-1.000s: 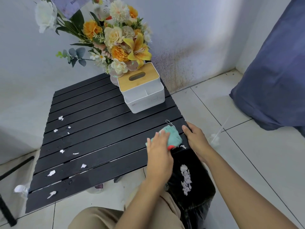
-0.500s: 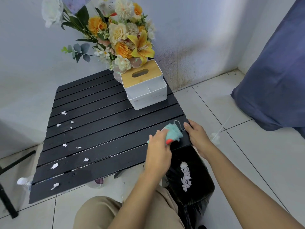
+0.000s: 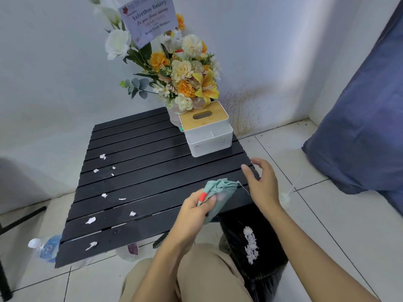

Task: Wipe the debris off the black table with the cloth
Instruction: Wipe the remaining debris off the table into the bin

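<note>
The left hand point(image 3: 194, 211) gripped a bunched teal cloth point(image 3: 220, 189) with a red-orange tag, thumb and fingers curled round its lower end. The bundle was raised over the near right part of the black slatted table point(image 3: 141, 153), at about 4 o'clock from the tabletop's middle; whether the cloth touched the slats could not be told. A thin loose thread ran from the cloth toward 3 o'clock.

Just beside it, at 3 o'clock, the right hand point(image 3: 261, 182) was spread wide with relaxed fingers at the table's right edge, holding nothing; contact with the edge could not be made out.

The white paper scraps of debris point(image 3: 90, 220) lay scattered down the left half of the table, from about 10 o'clock to 7 o'clock, well apart from the cloth. At 1 o'clock on the tabletop stood a white tissue box with a wooden lid point(image 3: 207, 136), and behind it a bouquet of orange, yellow and cream flowers point(image 3: 185, 73) with a pale printed card point(image 3: 148, 18).

Below the table's 5 o'clock corner stood a black bin with a black liner point(image 3: 234, 238), with white scraps point(image 3: 250, 245) inside. A clear plastic bottle point(image 3: 43, 247) lay on the white tiled floor at 7 o'clock, and blue fabric point(image 3: 359, 127) hung at 3 o'clock.
</note>
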`<state>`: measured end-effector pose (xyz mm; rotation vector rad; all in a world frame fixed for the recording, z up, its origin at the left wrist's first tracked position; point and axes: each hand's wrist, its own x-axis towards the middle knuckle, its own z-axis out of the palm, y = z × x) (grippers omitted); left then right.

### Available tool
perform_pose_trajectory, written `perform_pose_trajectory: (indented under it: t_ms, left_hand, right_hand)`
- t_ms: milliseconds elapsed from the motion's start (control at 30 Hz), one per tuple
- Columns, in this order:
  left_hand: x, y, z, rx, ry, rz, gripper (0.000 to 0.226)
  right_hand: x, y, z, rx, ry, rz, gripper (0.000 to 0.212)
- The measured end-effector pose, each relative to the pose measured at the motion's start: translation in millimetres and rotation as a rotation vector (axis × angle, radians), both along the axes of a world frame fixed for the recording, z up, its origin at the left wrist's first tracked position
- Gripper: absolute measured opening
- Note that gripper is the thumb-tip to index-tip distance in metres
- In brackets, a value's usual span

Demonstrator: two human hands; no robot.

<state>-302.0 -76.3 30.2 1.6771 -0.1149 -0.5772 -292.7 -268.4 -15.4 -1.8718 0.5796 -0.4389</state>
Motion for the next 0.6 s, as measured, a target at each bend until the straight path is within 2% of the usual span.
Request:
perform_pose_trajectory:
  t_ms: [100, 133, 200, 267, 333, 400, 467, 500, 567, 600]
  left_hand:
    - [5.4, 29.7, 9.4, -0.269, 0.181, 0.086, 0.027]
    - [6.0, 39.1, 12.7, -0.315, 0.214, 0.133, 0.032]
    - [7.2, 56.2, 14.0, -0.298, 0.196, 0.247, 0.038]
    - [8.9, 69.9, 12.1, -0.106, -0.01, 0.358, 0.034]
    - [13.2, 86.2, 9.6, 0.211, -0.341, 0.421, 0.033]
    - [18.0, 101.8, 9.1, 0.456, -0.509, 0.317, 0.05]
    - [27.5, 118.6, 7.6, 0.611, -0.502, 0.212, 0.077]
    - [35.9, 128.5, 8.8, 0.627, -0.47, 0.23, 0.078]
    - [61.2, 152.6, 9.1, 0.518, -0.375, 0.366, 0.054]
    - [75.1, 165.2, 9.7, 0.468, -0.325, 0.427, 0.038]
  right_hand:
    - [-9.1, 44.8, 35.3, 0.648, 0.072, 0.458, 0.07]
    - [-10.4, 57.9, 41.7, 0.822, 0.129, 0.599, 0.074]
    - [-8.4, 82.7, 49.5, 1.026, 0.203, 0.716, 0.065]
    - [0.3, 107.5, 50.8, 1.041, 0.244, 0.667, 0.055]
    - [13.0, 133.1, 49.5, 1.004, 0.28, 0.626, 0.053]
    - [24.9, 157.2, 48.3, 1.043, 0.286, 0.631, 0.056]
    - [36.4, 176.8, 52.2, 1.181, 0.286, 0.704, 0.07]
    - [44.1, 183.8, 53.9, 1.246, 0.295, 0.786, 0.079]
    - [64.9, 194.7, 55.6, 1.229, 0.329, 0.931, 0.09]
    - [76.4, 199.0, 54.6, 1.134, 0.353, 0.95, 0.087]
